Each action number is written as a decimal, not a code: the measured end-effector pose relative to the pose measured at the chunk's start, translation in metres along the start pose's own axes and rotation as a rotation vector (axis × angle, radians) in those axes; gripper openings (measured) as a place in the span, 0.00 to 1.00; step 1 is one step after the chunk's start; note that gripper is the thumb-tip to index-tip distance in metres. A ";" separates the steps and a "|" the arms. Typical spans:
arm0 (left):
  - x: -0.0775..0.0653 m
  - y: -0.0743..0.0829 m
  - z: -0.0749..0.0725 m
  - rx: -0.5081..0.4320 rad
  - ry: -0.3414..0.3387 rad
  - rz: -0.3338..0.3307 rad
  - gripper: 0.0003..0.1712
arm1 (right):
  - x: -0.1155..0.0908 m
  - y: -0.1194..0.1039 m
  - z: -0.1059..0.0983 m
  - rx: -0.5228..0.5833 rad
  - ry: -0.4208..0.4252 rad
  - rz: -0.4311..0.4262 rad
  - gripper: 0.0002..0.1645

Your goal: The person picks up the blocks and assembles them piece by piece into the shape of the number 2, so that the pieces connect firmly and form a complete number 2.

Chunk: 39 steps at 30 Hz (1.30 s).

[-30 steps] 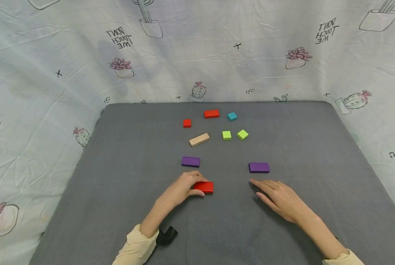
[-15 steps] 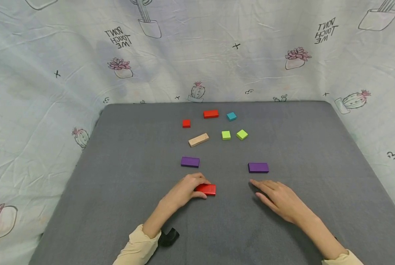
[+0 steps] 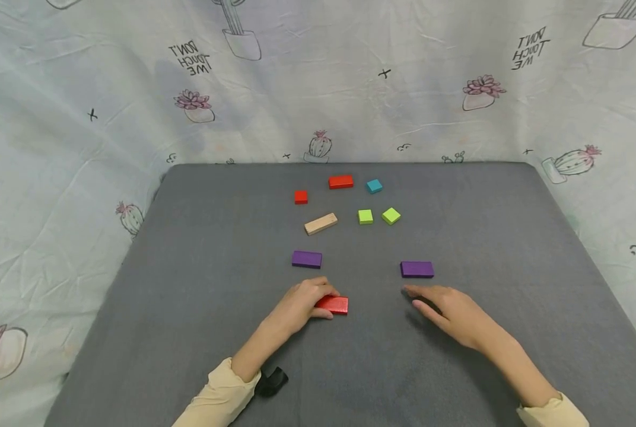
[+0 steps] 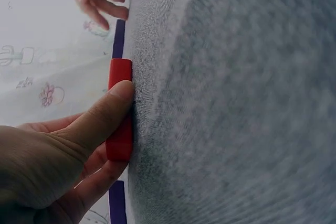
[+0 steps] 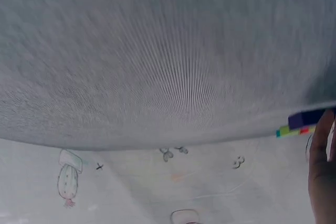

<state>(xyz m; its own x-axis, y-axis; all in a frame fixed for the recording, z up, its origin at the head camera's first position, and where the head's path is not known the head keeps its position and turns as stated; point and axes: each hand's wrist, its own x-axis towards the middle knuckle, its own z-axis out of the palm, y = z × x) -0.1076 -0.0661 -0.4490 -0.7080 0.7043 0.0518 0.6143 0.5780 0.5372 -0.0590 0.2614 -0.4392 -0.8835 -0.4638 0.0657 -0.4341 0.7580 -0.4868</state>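
Note:
My left hand (image 3: 296, 303) pinches a red rectangular block (image 3: 334, 305) between thumb and fingers, low on the grey tabletop. In the left wrist view the thumb lies across the near long face of the red block (image 4: 121, 135), with fingers behind it. My right hand (image 3: 454, 314) hovers with fingers extended and nothing in it. Its fingertips are just in front of a purple rectangular block (image 3: 416, 270). Another purple block (image 3: 307, 260) lies flat just beyond my left hand. Only part of the right hand (image 5: 323, 166) shows at the edge of the right wrist view.
Farther back lie a plain wooden block (image 3: 320, 224), two lime green blocks (image 3: 365, 217), a small red block (image 3: 301, 197), a longer red block (image 3: 341, 182) and a teal block (image 3: 374, 186). A patterned white cloth (image 3: 350, 107) hangs behind the table (image 3: 211, 249).
My left hand has shifted slightly right and toward me with the red block. The right hand has stayed almost in place, its fingers tilting a little.

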 end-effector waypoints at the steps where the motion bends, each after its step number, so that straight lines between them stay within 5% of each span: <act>1: 0.000 0.000 0.000 0.001 -0.002 -0.001 0.20 | 0.002 0.001 -0.004 0.040 -0.006 0.013 0.21; 9: 0.002 0.004 0.000 -0.015 -0.029 -0.044 0.20 | 0.028 0.032 -0.047 0.350 0.035 0.141 0.21; 14: 0.002 0.006 0.001 -0.015 -0.031 -0.047 0.20 | 0.038 0.060 -0.062 0.659 0.021 0.133 0.26; 17: 0.002 0.007 0.001 -0.019 -0.027 -0.045 0.19 | 0.044 0.074 -0.063 0.747 0.010 0.108 0.28; 28: 0.001 0.014 0.003 -0.046 0.000 -0.060 0.20 | 0.064 0.085 -0.042 0.491 -0.130 0.027 0.39; 39: -0.001 0.018 0.006 -0.050 0.023 -0.042 0.20 | 0.057 0.080 -0.036 0.314 -0.111 0.038 0.37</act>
<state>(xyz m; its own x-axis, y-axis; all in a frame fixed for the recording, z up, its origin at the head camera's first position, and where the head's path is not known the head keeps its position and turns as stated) -0.0941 -0.0540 -0.4446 -0.7412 0.6696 0.0477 0.5661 0.5853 0.5805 -0.1503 0.3124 -0.4428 -0.8660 -0.4981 -0.0441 -0.3106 0.6050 -0.7332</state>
